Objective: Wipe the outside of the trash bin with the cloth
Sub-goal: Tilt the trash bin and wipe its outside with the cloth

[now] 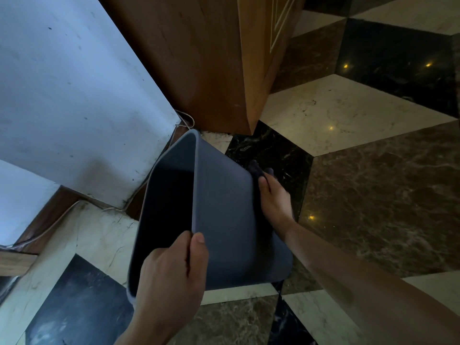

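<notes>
A dark grey-blue plastic trash bin [224, 207] is tilted over the floor, with its open mouth facing left and its inside dark. My left hand [171, 272] grips the near rim, thumb on the outside wall and fingers inside. My right hand [273, 200] lies against the bin's right outer side, near its base, pressing a dark cloth [256, 169] to it. Only a small bunch of the cloth shows past my fingertips; the rest is hidden under the hand.
A white wall [74, 95] stands to the left, with thin cables [185, 120] running along its foot. A wooden cabinet [211, 58] rises just behind the bin. The floor [361, 183] is polished marble in cream, brown and black shapes.
</notes>
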A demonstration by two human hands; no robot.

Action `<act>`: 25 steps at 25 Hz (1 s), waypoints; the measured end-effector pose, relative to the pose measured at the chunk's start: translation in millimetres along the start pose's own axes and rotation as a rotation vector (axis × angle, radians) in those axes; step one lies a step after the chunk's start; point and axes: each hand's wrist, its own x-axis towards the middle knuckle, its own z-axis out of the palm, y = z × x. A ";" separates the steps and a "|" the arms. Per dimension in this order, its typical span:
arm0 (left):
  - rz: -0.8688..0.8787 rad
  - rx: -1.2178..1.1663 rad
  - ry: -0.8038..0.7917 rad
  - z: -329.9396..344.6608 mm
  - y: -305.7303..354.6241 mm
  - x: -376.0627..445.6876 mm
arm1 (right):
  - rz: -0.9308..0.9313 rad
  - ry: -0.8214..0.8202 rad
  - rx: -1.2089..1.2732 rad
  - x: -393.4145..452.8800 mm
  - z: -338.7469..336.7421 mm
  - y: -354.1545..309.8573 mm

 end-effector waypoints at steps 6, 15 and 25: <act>-0.114 0.012 0.035 -5.6 -5.1 3.1 | -0.541 -0.235 0.009 -74.3 27.7 -74.5; -0.441 -0.095 0.125 -23.9 -36.9 15.5 | -0.459 -0.141 -0.411 -92.4 -0.5 27.1; -0.554 -0.239 -0.313 -52.3 -44.4 42.3 | -0.104 -0.046 -0.067 -69.5 -10.1 56.9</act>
